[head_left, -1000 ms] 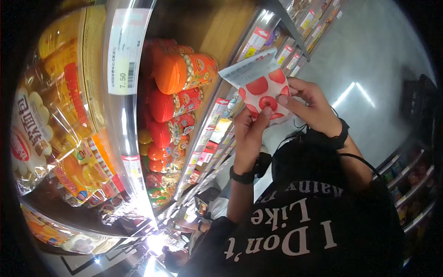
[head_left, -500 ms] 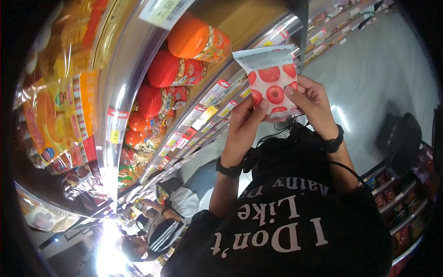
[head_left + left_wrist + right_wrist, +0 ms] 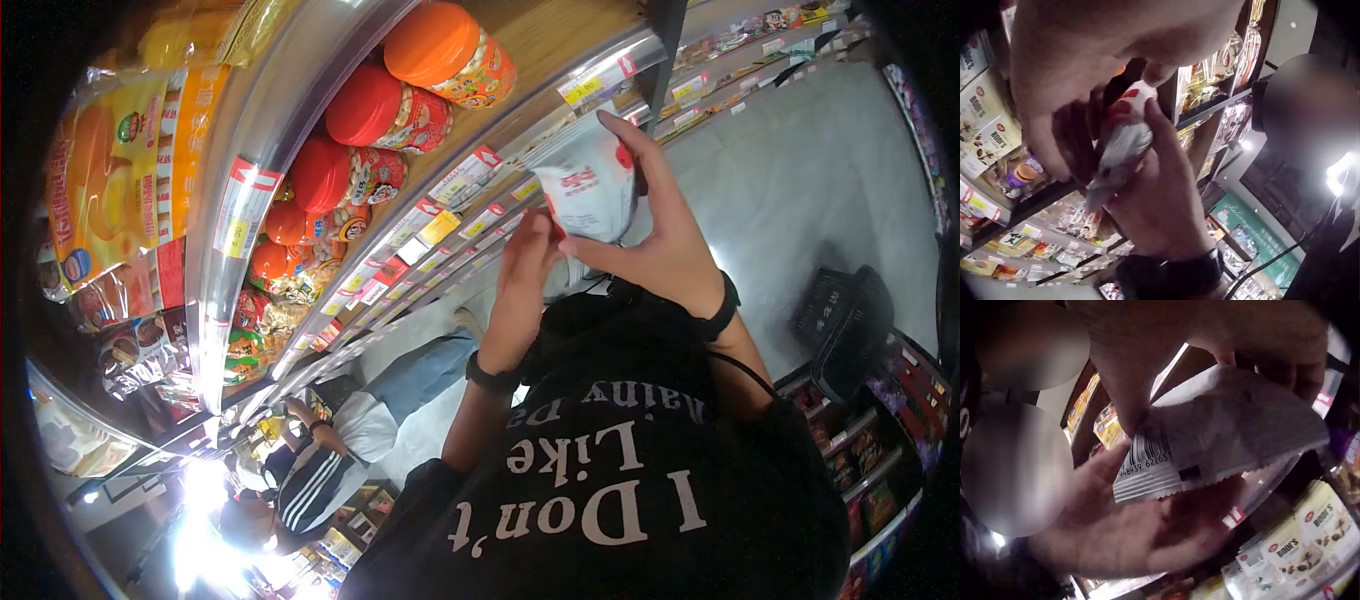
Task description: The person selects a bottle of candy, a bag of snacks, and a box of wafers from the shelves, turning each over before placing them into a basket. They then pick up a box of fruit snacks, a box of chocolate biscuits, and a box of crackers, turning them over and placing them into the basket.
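A small white snack packet with red fruit prints point(image 3: 592, 190) is held up in front of the chest. My right hand point(image 3: 665, 245) grips it, thumb on the near lower side and fingers round the far side. The packet's pale printed face is toward the head view; a barcode and crimped edge point(image 3: 1147, 464) show in the right wrist view. My left hand point(image 3: 520, 285) is just left of the packet, fingers extended at its lower corner. In the right wrist view the left hand point(image 3: 1141, 528) lies spread behind the crimped edge, not curled round it.
Red- and orange-lidded jars point(image 3: 370, 105) stand on the shelf to the left, behind a price-tag rail point(image 3: 465, 175). Bagged snacks point(image 3: 110, 190) hang nearer. A dark basket point(image 3: 845, 325) is on the floor at right. Another person point(image 3: 310, 490) is at lower left.
Both hands held the packet with its fruit prints showing. Now it is turned to a pale printed side, in the right hand, and the left hand has let go. The view has shifted.
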Available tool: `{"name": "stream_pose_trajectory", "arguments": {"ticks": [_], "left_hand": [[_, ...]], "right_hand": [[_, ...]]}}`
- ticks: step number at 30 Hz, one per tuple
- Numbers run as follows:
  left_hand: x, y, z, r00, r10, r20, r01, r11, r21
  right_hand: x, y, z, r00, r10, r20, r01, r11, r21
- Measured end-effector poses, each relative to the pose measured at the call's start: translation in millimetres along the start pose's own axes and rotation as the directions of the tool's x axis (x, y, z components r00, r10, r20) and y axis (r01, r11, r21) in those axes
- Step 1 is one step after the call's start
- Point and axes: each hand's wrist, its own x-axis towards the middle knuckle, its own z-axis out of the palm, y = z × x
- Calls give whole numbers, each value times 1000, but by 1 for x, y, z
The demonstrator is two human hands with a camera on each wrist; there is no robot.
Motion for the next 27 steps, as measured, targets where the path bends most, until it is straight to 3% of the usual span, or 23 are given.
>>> {"name": "stream_pose_trajectory", "arguments": {"ticks": [1,3,5,8,12,15,17,19,21,25,27], "left_hand": [[0,0,0,1000,6,4,-5,985,-170],[-5,-1,3,999,52,16,-51,997,-65],[-10,0,7,994,104,27,-105,994,39],[-14,14,17,995,59,-75,-45,983,177],[-20,17,6,978,-66,-198,95,986,137],[-20,13,2,964,-57,-260,91,989,120],[-19,9,0,962,25,-271,15,989,147],[-18,3,-4,956,146,-256,-85,968,236],[-22,3,-5,953,187,-240,-126,960,249],[-29,10,-10,959,282,-16,-250,874,416],[-27,6,-16,959,281,37,-276,897,345]], "right_hand": [[-1,-3,0,1000,6,7,-5,998,-63],[-3,-11,-2,1000,18,22,-13,982,-188],[-6,-18,0,997,-64,40,71,972,-224],[-10,-23,3,994,-85,73,98,972,-212],[-15,-20,10,994,-46,100,58,991,-122],[-15,-19,15,978,-165,129,197,932,-303],[-15,-19,18,965,-140,223,229,861,-453],[-13,-17,23,951,-98,294,251,799,-546],[-12,-15,30,966,-82,246,198,848,-491],[-6,-10,31,983,-63,171,116,940,-320],[3,-8,27,983,-57,174,112,940,-323]]}}
